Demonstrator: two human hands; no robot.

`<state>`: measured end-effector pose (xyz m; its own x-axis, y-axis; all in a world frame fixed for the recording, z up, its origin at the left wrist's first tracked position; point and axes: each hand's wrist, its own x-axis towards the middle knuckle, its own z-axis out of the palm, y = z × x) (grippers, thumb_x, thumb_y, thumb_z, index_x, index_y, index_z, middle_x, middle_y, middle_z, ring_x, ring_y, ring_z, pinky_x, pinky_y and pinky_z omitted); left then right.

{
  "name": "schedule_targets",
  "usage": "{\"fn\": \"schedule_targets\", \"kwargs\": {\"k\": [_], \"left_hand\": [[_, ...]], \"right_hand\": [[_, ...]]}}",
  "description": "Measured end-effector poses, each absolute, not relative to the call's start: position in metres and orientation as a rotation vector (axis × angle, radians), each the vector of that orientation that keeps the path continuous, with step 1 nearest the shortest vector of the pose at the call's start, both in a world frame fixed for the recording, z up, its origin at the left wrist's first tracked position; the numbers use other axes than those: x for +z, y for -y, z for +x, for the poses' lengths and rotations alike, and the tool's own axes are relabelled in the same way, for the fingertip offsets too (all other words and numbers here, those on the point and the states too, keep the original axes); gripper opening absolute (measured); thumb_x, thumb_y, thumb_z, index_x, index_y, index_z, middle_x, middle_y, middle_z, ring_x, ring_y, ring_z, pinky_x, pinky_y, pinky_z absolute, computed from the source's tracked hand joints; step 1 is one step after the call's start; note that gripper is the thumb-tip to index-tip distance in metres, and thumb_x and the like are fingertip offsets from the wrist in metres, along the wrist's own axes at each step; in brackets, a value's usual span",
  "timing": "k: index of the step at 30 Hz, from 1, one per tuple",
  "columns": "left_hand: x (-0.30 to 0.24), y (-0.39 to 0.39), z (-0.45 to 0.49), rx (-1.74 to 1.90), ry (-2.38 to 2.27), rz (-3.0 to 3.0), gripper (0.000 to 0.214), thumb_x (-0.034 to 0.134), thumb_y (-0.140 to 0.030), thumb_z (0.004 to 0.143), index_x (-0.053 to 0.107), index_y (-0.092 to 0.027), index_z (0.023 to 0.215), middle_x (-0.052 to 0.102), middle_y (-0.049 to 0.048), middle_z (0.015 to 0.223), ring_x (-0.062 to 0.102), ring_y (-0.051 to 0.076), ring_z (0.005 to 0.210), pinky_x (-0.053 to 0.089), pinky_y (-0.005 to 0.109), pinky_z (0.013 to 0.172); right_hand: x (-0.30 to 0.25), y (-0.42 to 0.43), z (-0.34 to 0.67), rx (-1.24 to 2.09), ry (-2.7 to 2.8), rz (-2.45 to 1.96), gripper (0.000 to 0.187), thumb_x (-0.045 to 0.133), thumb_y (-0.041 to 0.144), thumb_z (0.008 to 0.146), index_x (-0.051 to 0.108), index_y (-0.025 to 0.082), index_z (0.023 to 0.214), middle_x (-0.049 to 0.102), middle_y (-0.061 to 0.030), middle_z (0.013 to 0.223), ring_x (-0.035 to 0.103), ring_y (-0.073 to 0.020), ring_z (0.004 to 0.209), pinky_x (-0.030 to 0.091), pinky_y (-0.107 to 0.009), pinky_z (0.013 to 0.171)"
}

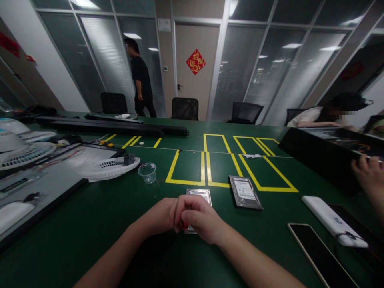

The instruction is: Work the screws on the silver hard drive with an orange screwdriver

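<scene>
In the head view a hard disk drive (200, 193) lies on the green table, mostly covered by my hands. My right hand (201, 218) is closed above it, fingers curled toward my left. Pressed up against those fingers is my left hand (163, 215), bent inward; its fingertips are largely hidden. A bit of something red (184, 225) peeks out under the curled fingers, too small to name. Just right of my hands, a second hard disk drive (245, 193) rests label up. A clear plastic cup (147, 173) stands to the left.
Yellow tape rectangles (186, 183) mark the table. White fan parts (111, 167) and a grey panel (72, 166) occupy the left. On the right are a phone (322, 256), a white power bank (333, 220), a black case (318, 156) and another person's hand (370, 172).
</scene>
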<state>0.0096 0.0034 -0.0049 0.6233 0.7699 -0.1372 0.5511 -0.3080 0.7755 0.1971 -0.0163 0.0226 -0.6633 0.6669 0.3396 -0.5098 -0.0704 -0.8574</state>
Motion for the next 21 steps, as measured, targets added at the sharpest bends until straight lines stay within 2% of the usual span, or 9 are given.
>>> {"fn": "schedule_targets", "kwargs": {"k": [2,4,7,9,11,13,15,18,21], "left_hand": [[-0.003,-0.002,0.010,0.359,-1.061,1.989,0.017,0.075,-0.029,0.087,0.082,-0.022,0.101,0.084,0.0038,0.111,0.076,0.032,0.110,0.058,0.035,0.092],[-0.001,-0.001,0.011,0.367,-1.060,1.980,0.013,0.077,-0.028,0.087,0.082,-0.022,0.097,0.084,0.0025,0.107,0.077,0.031,0.107,0.058,0.033,0.090],[-0.002,-0.001,0.010,0.359,-1.034,1.972,0.017,0.082,-0.026,0.083,0.083,-0.023,0.101,0.085,0.0008,0.110,0.077,0.030,0.109,0.057,0.031,0.093],[-0.004,-0.002,0.010,0.361,-1.030,1.967,0.024,0.082,-0.024,0.084,0.083,-0.024,0.108,0.084,0.0008,0.117,0.076,0.029,0.114,0.057,0.032,0.098],[-0.006,-0.003,0.009,0.369,-1.041,1.965,0.029,0.082,-0.024,0.083,0.083,-0.025,0.112,0.083,0.0008,0.123,0.074,0.030,0.118,0.056,0.034,0.102],[-0.008,-0.003,0.008,0.379,-1.050,1.965,0.031,0.083,-0.024,0.083,0.083,-0.026,0.114,0.083,0.0000,0.125,0.074,0.030,0.118,0.055,0.035,0.104],[-0.009,-0.003,0.008,0.387,-1.046,1.962,0.031,0.084,-0.026,0.083,0.083,-0.026,0.114,0.083,-0.0004,0.125,0.075,0.029,0.116,0.056,0.034,0.103],[-0.009,-0.002,0.009,0.401,-1.047,1.947,0.033,0.082,-0.024,0.084,0.083,-0.024,0.116,0.083,0.0019,0.127,0.076,0.029,0.116,0.057,0.034,0.103],[-0.006,-0.001,0.010,0.401,-1.058,1.924,0.028,0.078,-0.022,0.087,0.082,-0.022,0.114,0.085,0.0041,0.123,0.077,0.029,0.114,0.059,0.035,0.100]], "right_hand": [[0.021,0.016,0.196,1.852,1.365,-0.179,0.027,0.086,0.036,0.090,0.067,0.018,0.082,0.072,-0.0023,0.080,0.067,-0.0166,0.064,0.050,-0.028,0.062],[0.021,0.017,0.197,1.895,1.359,-0.168,0.032,0.089,0.037,0.090,0.062,0.020,0.085,0.073,-0.0015,0.082,0.067,-0.0152,0.057,0.048,-0.026,0.055],[0.025,0.020,0.198,1.963,1.343,-0.184,0.034,0.090,0.034,0.089,0.058,0.022,0.087,0.075,-0.0005,0.082,0.055,-0.0094,0.047,0.037,-0.021,0.046],[0.029,0.022,0.199,1.964,1.313,-0.217,0.027,0.084,0.033,0.089,0.061,0.021,0.087,0.074,-0.0009,0.081,0.046,-0.0085,0.048,0.031,-0.022,0.046],[0.032,0.023,0.199,1.925,1.297,-0.232,0.021,0.072,0.038,0.092,0.067,0.019,0.085,0.072,-0.0042,0.078,0.046,-0.0123,0.054,0.029,-0.024,0.047],[0.035,0.022,0.199,1.868,1.311,-0.228,0.030,0.062,0.040,0.094,0.073,0.017,0.080,0.072,-0.0084,0.076,0.050,-0.0168,0.061,0.031,-0.028,0.050],[0.035,0.021,0.199,1.837,1.333,-0.219,0.034,0.059,0.038,0.093,0.074,0.016,0.073,0.072,-0.0105,0.075,0.052,-0.0190,0.065,0.034,-0.030,0.053],[0.032,0.019,0.198,1.836,1.356,-0.225,0.026,0.066,0.034,0.091,0.073,0.017,0.072,0.071,-0.0081,0.076,0.054,-0.0179,0.065,0.036,-0.028,0.053],[0.027,0.017,0.198,1.833,1.367,-0.241,0.023,0.080,0.034,0.090,0.068,0.019,0.077,0.073,-0.0039,0.080,0.059,-0.0156,0.062,0.042,-0.026,0.054]]}}
